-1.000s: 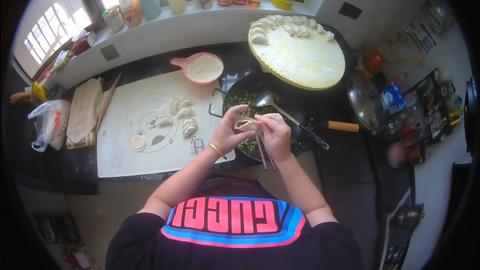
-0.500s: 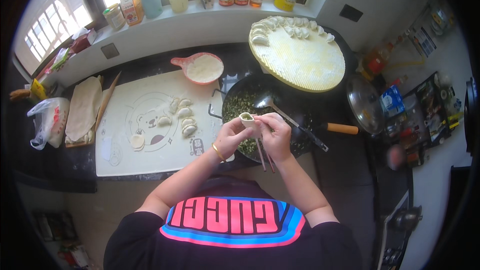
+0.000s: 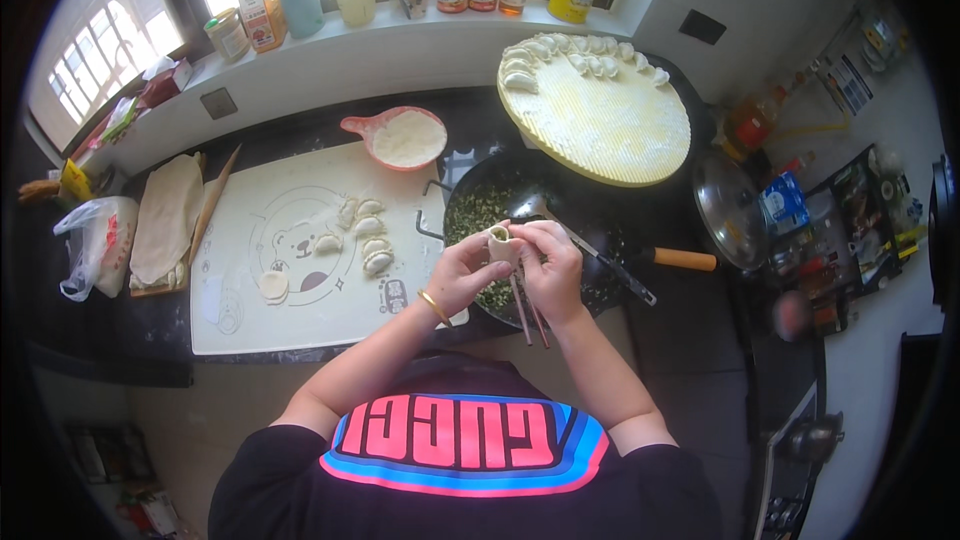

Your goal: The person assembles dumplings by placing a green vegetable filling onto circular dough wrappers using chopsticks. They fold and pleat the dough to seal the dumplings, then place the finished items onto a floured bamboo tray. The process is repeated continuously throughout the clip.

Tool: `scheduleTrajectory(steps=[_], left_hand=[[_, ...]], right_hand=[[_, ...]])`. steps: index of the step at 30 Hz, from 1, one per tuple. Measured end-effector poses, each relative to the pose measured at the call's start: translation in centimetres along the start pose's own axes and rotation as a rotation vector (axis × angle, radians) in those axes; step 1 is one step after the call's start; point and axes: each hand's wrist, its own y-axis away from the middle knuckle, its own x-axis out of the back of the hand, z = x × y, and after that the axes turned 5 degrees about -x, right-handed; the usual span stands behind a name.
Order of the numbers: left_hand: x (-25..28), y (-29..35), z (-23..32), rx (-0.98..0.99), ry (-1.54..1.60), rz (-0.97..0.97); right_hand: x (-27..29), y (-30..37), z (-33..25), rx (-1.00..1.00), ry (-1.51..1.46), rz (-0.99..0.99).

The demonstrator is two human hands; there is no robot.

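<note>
Above the wok, my left hand [image 3: 462,272] is closed round the side of a dumpling [image 3: 503,248], a folded white wrapper with green filling showing in its open top. On the dumpling's other side, the fingers of my right hand [image 3: 552,268] pinch its edge. A pair of chopsticks [image 3: 523,312] points down from under my right hand, their upper ends hidden by it. Below lies the dark wok [image 3: 462,180] with chopped green filling [image 3: 488,202] and a metal ladle [image 3: 585,245] resting across it.
Several finished dumplings [image 3: 376,258] and a round wrapper [image 3: 274,286] lie on the white mat [image 3: 240,325]. Behind it stands a pink-red scoop of flour [image 3: 408,137]. A round tray [image 3: 600,130] bears rows of dumplings. A rolling pin [image 3: 214,202] lies beside sheets of dough [image 3: 165,220].
The dumpling's top has been drawn narrower, and my right fingertips have shifted slightly along its edge. Both hands stay over the wok.
</note>
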Motion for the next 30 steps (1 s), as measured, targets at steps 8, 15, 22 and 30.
scheduleTrajectory(steps=[8,15,22,30], left_hand=[[0.2,0.1,-0.3,-0.068,-0.069,-0.003],[0.3,0.2,-0.3,-0.082,-0.034,0.003],[0.8,0.1,-0.9,-0.079,-0.121,-0.065],[0.8,0.3,-0.9,-0.044,-0.004,-0.068]], right_hand=[[-0.5,-0.4,0.9,0.197,0.14,-0.007],[0.0,-0.6,0.1,0.136,0.054,-0.052],[-0.2,-0.9,0.3,0.189,0.118,-0.085],[-0.2,-0.9,0.4,0.288,0.122,-0.066]])
